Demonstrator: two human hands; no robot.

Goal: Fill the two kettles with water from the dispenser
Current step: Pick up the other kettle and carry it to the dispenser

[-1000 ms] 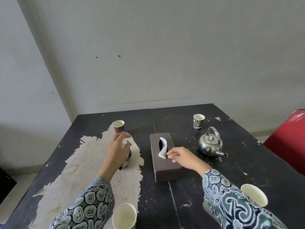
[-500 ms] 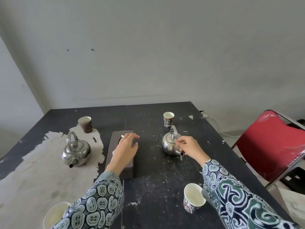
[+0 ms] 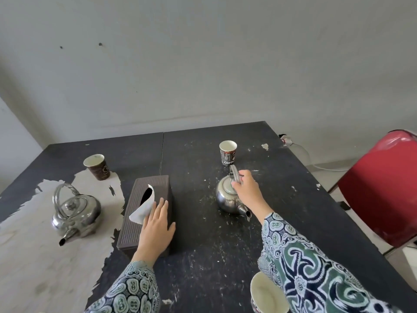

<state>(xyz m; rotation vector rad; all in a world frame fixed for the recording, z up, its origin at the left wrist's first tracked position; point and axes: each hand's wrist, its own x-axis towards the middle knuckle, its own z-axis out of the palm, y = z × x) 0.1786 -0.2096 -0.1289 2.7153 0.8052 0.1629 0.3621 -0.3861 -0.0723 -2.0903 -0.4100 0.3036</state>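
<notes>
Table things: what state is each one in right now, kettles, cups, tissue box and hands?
Right kettle: upright, lid on, handle raised.
Right hand: fingers curled round that handle.
Left kettle: upright, lid on, untouched.
Left hand: flat, resting on the tissue box.
Tissue box: one tissue sticking out.
Brown cup: upright.
Coffee cup: upright.
Near cup: upright, looks empty.

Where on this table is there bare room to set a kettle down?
Free: the black stretch between tissue box and right kettle; the worn patch in front of the left kettle. Crowded: between right kettle and coffee cup.
</notes>
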